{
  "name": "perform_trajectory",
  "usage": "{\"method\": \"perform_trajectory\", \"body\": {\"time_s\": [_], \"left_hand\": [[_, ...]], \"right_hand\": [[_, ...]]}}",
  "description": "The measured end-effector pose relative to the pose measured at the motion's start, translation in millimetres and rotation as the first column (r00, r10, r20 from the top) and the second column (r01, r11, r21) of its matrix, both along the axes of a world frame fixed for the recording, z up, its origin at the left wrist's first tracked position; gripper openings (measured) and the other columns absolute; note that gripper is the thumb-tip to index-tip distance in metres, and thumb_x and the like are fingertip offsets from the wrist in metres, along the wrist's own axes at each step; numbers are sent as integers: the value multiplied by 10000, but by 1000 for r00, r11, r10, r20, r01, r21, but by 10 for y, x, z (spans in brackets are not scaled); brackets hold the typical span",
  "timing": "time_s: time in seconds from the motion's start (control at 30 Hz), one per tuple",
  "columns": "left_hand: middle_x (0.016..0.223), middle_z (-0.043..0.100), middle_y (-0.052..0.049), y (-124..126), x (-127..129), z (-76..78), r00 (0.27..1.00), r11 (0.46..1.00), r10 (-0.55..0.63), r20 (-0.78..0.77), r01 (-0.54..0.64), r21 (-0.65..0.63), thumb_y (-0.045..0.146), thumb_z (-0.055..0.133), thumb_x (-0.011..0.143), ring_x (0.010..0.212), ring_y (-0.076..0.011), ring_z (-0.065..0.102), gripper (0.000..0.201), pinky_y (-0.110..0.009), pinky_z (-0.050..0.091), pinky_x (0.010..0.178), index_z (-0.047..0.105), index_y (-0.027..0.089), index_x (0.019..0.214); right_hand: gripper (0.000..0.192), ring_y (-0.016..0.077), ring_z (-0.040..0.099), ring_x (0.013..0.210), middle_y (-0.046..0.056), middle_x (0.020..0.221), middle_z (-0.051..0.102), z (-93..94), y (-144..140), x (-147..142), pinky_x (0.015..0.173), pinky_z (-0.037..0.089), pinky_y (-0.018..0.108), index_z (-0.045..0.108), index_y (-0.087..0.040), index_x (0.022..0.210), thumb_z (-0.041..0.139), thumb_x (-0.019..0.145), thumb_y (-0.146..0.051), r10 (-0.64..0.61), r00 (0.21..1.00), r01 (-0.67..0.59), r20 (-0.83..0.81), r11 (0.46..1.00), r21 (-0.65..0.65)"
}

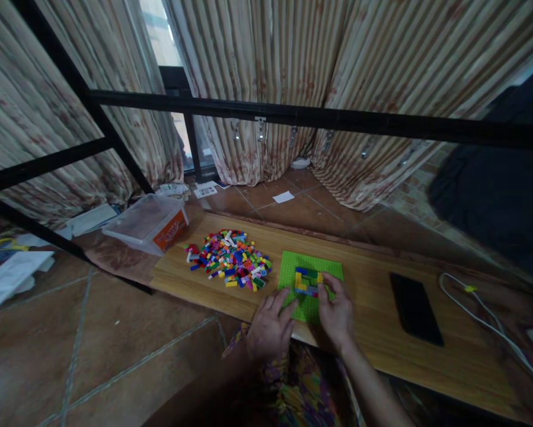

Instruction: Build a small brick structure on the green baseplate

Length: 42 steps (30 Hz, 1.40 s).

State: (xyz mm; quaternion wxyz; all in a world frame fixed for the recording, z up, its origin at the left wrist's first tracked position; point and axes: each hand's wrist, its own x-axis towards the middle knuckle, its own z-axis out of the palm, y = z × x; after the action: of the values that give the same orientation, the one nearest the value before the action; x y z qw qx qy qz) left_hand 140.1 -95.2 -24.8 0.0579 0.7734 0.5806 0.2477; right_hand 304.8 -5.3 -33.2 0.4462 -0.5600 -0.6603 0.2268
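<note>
- A low wooden tabletop (373,296) sits on a tiled floor before striped curtains.
- The green baseplate (309,270) lies near its front edge, carrying a small brick build (307,281).
- The left hand (270,326) rests flat, fingers spread on the plate's corner, gripping nothing.
- The right hand (336,313) presses its fingertips against the build, seemingly seating a brick.
- Loose bricks (229,258) are piled just left; the next piece calls for careful stud alignment.

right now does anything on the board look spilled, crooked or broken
Nothing looks damaged. The loose bricks lie in a heap on the wooden board. The green baseplate lies flat, turned slightly askew to the board's edge, under the left hand and right hand.
</note>
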Motion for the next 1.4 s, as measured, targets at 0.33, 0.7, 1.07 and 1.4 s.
{"method": "perform_trajectory", "body": {"time_s": [0.33, 0.7, 1.07, 1.4], "left_hand": [[1310, 551, -92, -401, -622, 6, 975, 980, 185, 122, -175, -91, 176, 452, 936, 1179, -228, 512, 305, -421, 457, 1010, 543, 199, 1225], [1252, 592, -73, -243, -744, -35, 957, 964, 261, 123, -253, -80, 192, 495, 925, 1130, -230, 520, 276, -417, 469, 979, 567, 197, 1191], [1204, 611, -91, -87, -727, -72, 950, 961, 277, 142, -274, -44, 201, 497, 917, 1096, -255, 535, 295, -446, 485, 935, 561, 194, 1204], [1200, 608, -92, -71, -758, -104, 960, 966, 257, 115, -254, -43, 200, 484, 914, 1074, -259, 546, 284, -452, 476, 936, 579, 190, 1182]], "right_hand": [[302, 201, 625, 904, 67, 1074, 631, 10, -249, -994, 807, 532, 353, 591, -231, 1133, 548, 835, -239, 378, 921, -373, 98, 926, -62], [245, 211, 634, 870, 71, 977, 678, -78, -116, -1051, 798, 503, 348, 639, -210, 1042, 453, 892, -266, 256, 940, -255, 224, 966, -34], [155, 217, 597, 859, 68, 903, 627, -50, -164, -1081, 774, 484, 342, 596, -208, 933, 445, 902, -220, 219, 913, -219, 344, 975, -40], [213, 243, 592, 1008, 109, 1134, 583, -6, -179, -1223, 845, 510, 366, 626, -200, 1018, 456, 896, -156, 297, 859, -287, 417, 954, -89]]}}
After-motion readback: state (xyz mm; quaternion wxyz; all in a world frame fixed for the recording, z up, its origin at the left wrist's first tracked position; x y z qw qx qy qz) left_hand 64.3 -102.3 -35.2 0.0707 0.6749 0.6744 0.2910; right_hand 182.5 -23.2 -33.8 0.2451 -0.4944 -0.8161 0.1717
